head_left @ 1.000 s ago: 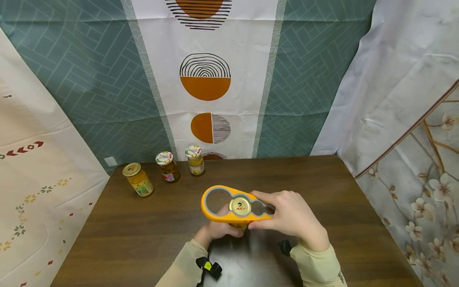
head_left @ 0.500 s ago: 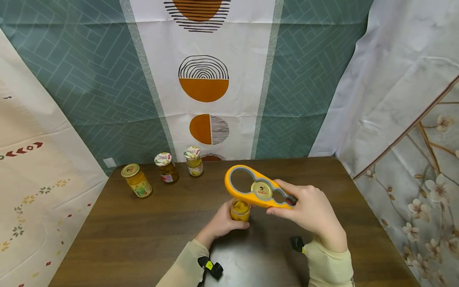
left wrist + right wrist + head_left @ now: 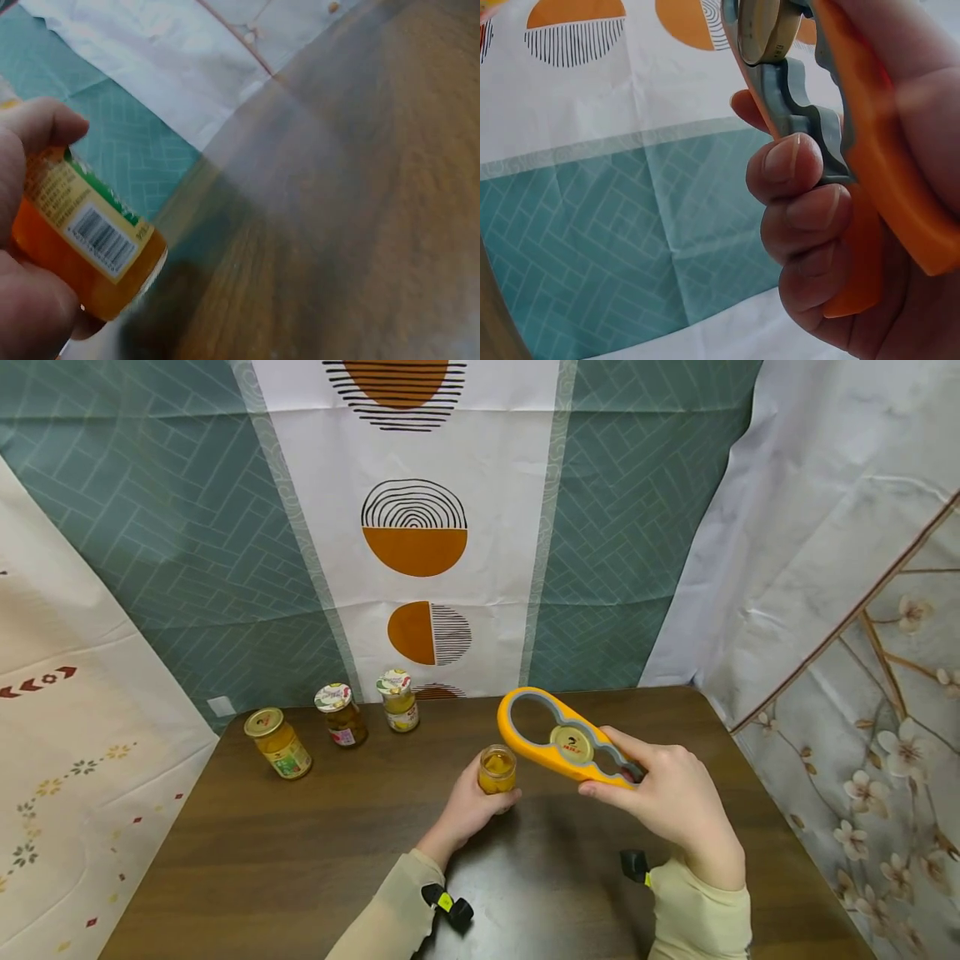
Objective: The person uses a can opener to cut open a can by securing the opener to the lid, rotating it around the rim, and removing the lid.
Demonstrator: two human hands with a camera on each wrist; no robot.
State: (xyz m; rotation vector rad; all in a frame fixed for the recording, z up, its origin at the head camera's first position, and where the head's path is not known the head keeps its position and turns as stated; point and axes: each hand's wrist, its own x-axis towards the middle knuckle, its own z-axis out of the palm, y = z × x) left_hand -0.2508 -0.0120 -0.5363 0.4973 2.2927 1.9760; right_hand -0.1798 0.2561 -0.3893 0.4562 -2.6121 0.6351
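Observation:
My left hand grips a small glass jar of yellow fruit, lidless at the top. In the left wrist view, the jar's label shows a barcode, and the base appears lifted off the table. My right hand holds an orange-and-grey jar opener by its handles, up and to the right of the jar. A gold lid sits clamped in the opener's middle notch. The right wrist view shows my fingers curled round the opener's handle, with the lid's edge above.
At the table's back left stand a taller gold-lidded jar, a dark jar with a patterned lid and a small yellow jar. The brown wooden table ends at a fabric backdrop.
The opener has come off the jar with the lid in it, moving up and right in my right hand. My left hand has raised the uncovered jar slightly.

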